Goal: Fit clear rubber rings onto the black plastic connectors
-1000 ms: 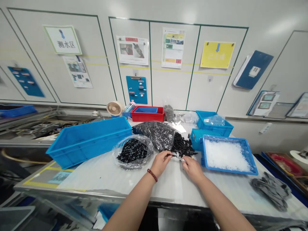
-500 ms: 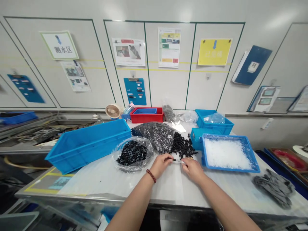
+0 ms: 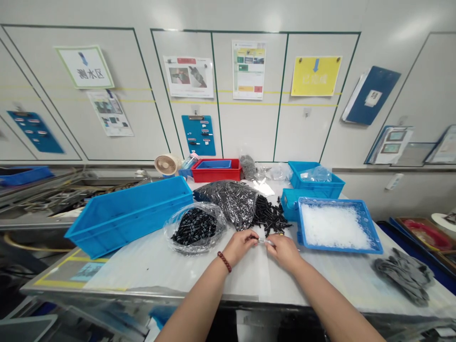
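My left hand [image 3: 241, 246], with a brown bead bracelet at the wrist, pinches the end of a small black part. Opposite it, my right hand [image 3: 285, 251] is closed on a thin whitish tube-like piece [image 3: 262, 241]. The two small pieces meet between my fingertips, just above the white table covering. Just behind my hands lies a loose pile of black stick-like parts [image 3: 269, 214], spilling from a clear plastic bag [image 3: 228, 202]. To the left sits an open bag of black parts with grey bands [image 3: 195, 225]. At right, a blue tray [image 3: 375, 228] holds many small white translucent pieces [image 3: 335, 227].
A long blue bin [image 3: 131, 213] stands on the left, beside a metal sink-like station. Red [image 3: 199, 176] and blue bins [image 3: 333, 190] line the back near a small fan [image 3: 166, 165]. Grey gloves [image 3: 404, 275] lie at the right front.
The two pieces between my hands are closer together, and less of the black part shows. My hands have drawn slightly nearer each other. The view has shifted a little.
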`<control>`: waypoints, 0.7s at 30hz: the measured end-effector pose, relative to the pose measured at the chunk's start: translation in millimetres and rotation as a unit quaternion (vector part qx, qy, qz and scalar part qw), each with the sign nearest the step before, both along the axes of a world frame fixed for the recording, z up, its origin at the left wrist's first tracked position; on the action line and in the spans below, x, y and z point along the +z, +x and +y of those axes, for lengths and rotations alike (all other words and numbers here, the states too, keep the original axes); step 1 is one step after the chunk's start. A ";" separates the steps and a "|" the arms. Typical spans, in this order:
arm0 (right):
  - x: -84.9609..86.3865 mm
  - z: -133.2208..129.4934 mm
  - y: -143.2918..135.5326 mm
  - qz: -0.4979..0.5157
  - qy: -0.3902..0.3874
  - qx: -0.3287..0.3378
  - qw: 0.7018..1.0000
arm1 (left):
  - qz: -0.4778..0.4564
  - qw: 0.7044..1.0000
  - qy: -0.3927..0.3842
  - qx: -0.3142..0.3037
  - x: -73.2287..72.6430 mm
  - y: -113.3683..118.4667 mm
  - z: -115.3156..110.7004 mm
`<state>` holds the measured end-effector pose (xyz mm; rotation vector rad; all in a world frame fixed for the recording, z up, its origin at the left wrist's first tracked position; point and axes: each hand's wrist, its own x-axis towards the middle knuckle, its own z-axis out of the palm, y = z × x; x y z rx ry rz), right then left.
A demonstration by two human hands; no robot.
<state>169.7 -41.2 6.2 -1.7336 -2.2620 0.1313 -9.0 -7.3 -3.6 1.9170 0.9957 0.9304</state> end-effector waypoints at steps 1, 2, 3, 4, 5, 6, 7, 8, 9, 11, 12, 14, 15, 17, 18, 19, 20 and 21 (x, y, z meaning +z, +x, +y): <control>0.3 -0.2 -0.6 -0.004 0.000 -0.008 1.000 | 0.000 1.000 -0.002 -0.004 -0.9 0.8 -0.2; 0.5 -0.4 -1.2 -0.008 0.001 -0.015 1.000 | 0.000 1.000 -0.004 -0.007 -1.9 1.5 -0.4; 0.5 -0.5 -1.8 -0.011 0.001 -0.021 1.000 | 0.000 1.000 -0.006 -0.010 -2.7 2.2 -0.6; 0.5 -0.7 -2.5 -0.014 0.001 -0.027 1.000 | -0.001 1.000 -0.007 -0.012 -3.4 2.6 -0.8; 0.2 -0.7 -3.2 -0.017 0.001 -0.032 0.999 | -0.001 1.000 -0.007 -0.013 -3.9 2.9 -1.0; -0.1 -0.7 -3.7 -0.021 0.003 -0.037 0.999 | -0.001 1.000 -0.008 -0.014 -4.3 3.0 -1.1; -0.6 -0.8 -4.3 -0.025 0.005 -0.042 0.999 | -0.001 1.000 -0.009 -0.015 -4.6 2.9 -1.3; -1.0 -0.8 -4.7 -0.030 0.008 -0.046 0.998 | -0.002 1.000 -0.011 -0.017 -4.7 2.7 -1.4; -1.3 -1.0 -5.0 -0.035 0.010 -0.051 0.998 | -0.002 1.000 -0.012 -0.018 -4.7 2.6 -1.6; -1.3 -1.6 -5.4 -0.041 0.013 -0.057 0.997 | -0.004 1.000 -0.016 -0.020 -4.7 2.2 -1.8; -0.9 -2.0 -5.4 -0.042 0.012 -0.059 0.997 | -0.004 1.000 -0.017 -0.021 -4.6 2.1 -1.8; 0.5 -2.7 -5.1 -0.036 0.007 -0.058 0.998 | -0.007 1.000 -0.018 -0.022 -4.4 1.9 -1.5; 1.2 -2.9 -4.8 -0.029 0.004 -0.053 0.998 | -0.008 1.000 -0.017 -0.021 -4.3 1.7 -1.2; 2.2 -2.9 -4.0 -0.015 0.002 -0.037 0.999 | -0.011 1.000 -0.012 -0.015 -4.1 1.1 0.1; 2.2 -2.5 -3.5 -0.008 0.004 -0.026 1.000 | -0.013 1.000 -0.009 -0.010 -4.1 0.6 0.9; 2.0 -2.0 -2.9 -0.001 0.006 -0.014 1.000 | -0.015 1.000 -0.007 -0.006 -4.2 0.1 1.7; 1.5 -1.4 -2.3 0.006 0.008 -0.004 1.000 | -0.017 1.000 -0.005 -0.001 -4.4 -0.5 2.6; 0.8 -0.7 -1.8 0.014 0.009 0.006 1.000 | -0.019 1.000 -0.005 0.002 -4.6 -1.1 3.4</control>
